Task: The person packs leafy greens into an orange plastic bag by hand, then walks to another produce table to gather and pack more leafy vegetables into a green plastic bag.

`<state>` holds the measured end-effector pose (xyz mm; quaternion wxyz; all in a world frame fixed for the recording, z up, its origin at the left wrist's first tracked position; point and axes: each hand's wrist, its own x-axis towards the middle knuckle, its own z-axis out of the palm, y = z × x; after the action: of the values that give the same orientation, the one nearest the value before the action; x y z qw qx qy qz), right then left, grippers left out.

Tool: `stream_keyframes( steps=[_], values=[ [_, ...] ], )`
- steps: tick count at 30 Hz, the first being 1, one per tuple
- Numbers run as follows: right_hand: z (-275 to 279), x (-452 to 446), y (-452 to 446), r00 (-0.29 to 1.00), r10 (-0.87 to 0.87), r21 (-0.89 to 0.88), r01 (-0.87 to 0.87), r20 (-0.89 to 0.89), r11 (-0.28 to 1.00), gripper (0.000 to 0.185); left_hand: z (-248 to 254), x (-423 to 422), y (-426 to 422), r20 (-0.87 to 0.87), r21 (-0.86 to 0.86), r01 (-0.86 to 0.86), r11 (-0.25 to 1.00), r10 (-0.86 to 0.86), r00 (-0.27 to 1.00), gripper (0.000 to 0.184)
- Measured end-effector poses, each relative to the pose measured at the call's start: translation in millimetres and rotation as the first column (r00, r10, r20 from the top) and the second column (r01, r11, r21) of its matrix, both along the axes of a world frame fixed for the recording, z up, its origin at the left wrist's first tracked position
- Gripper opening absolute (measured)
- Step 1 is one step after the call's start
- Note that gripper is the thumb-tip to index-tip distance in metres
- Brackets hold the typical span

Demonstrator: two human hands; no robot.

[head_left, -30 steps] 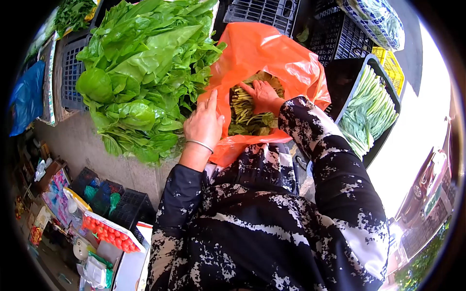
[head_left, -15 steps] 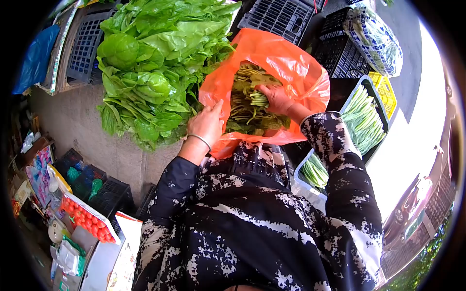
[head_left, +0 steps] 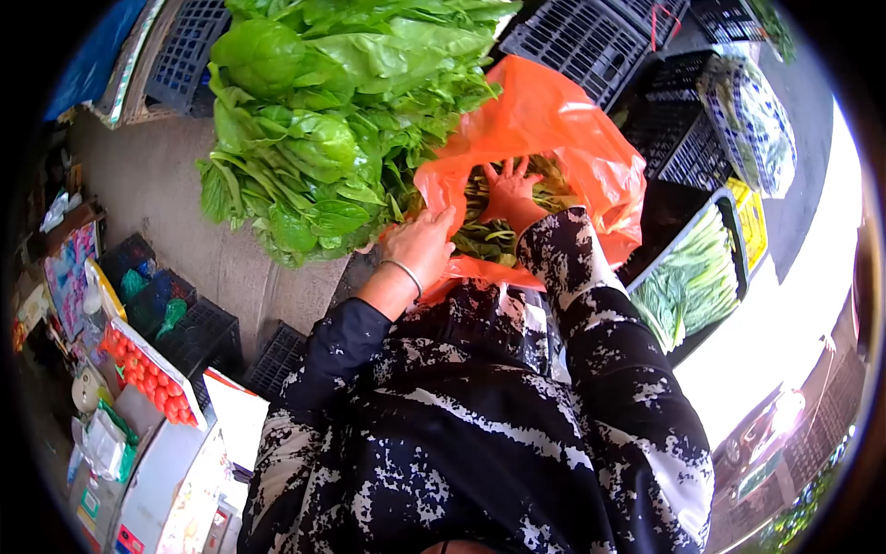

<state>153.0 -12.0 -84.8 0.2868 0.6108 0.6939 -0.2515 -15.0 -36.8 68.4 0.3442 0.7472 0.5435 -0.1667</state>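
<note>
An orange plastic bag (head_left: 604,152) hangs open in front of my body. My left hand (head_left: 417,249) is closed on its left rim. Inside the bag lie stemmed leafy greens (head_left: 487,242), looking brownish in the orange light. My right hand (head_left: 510,194) reaches into the bag, fingers spread flat over these greens with nothing gripped. Just left of the bag, a big heap of bright green leafy vegetables (head_left: 318,138) rises, its lower leaves close to my left hand. The bottom of the bag is hidden.
At the right stands a dark crate of long green vegetables (head_left: 692,277), near a yellow crate (head_left: 749,222). Black crates (head_left: 577,46) and a patterned bag of produce (head_left: 752,125) are behind. Left, a tray of red tomatoes (head_left: 152,374) sits by black crates (head_left: 198,337).
My right hand has let go of the bunch of stems and now lies with spread fingers on the greens. My left hand stays at the bag's rim. The view has shifted slightly.
</note>
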Motion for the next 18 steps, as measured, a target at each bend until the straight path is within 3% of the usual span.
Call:
stream_keyframes(
  steps=[2, 4, 6, 11, 12, 14, 18],
  values=[
    [-4.1, 0.2, 2.4, 1.0, 0.021, 0.002, -0.021, -0.021, 1.0, 0.096, 7.0, 2.8, 2.9, -0.038, -0.034, -0.011, 0.999, 0.01, 0.999, 0.051],
    [-23.1, 6.8, -13.5, 0.994, 0.028, 0.118, -0.016, -0.108, 0.993, 0.085, 6.2, 1.3, 1.2, -0.01, -0.03, -0.021, 0.999, 0.021, 1.0, 0.05],
    [-23.6, 6.3, -25.1, 0.994, 0.007, 0.185, 0.013, -0.108, 0.983, 0.083, 4.6, 0.3, -0.7, 0.016, -0.028, -0.012, 1.0, 0.012, 1.0, 0.05],
    [-14.4, 3.0, -7.0, 1.0, 0.004, 0.165, -0.006, 0.01, 0.986, 0.091, 1.3, 5.2, -5.5, 0.015, -0.054, -0.014, 0.998, 0.015, 1.0, 0.052],
    [-15.4, 2.7, -0.1, 1.0, 0.024, 0.174, -0.024, 0.0, 0.985, 0.091, 3.4, 5.4, -5.6, 0.005, -0.045, -0.035, 0.998, 0.035, 0.999, 0.052],
    [-14.7, 10.5, 7.2, 0.998, 0.003, -0.023, -0.004, -0.068, 1.0, 0.091, 9.3, 5.7, -10.1, 0.05, -0.033, -0.011, 0.999, 0.013, 0.999, 0.051],
    [-1.6, 30.5, 1.9, 0.989, -0.005, 0.071, 0.016, -0.151, 0.997, 0.083, 23.4, 3.3, -16.1, 0.103, 0.016, -0.02, 1.0, 0.018, 0.995, 0.05]
  ],
)
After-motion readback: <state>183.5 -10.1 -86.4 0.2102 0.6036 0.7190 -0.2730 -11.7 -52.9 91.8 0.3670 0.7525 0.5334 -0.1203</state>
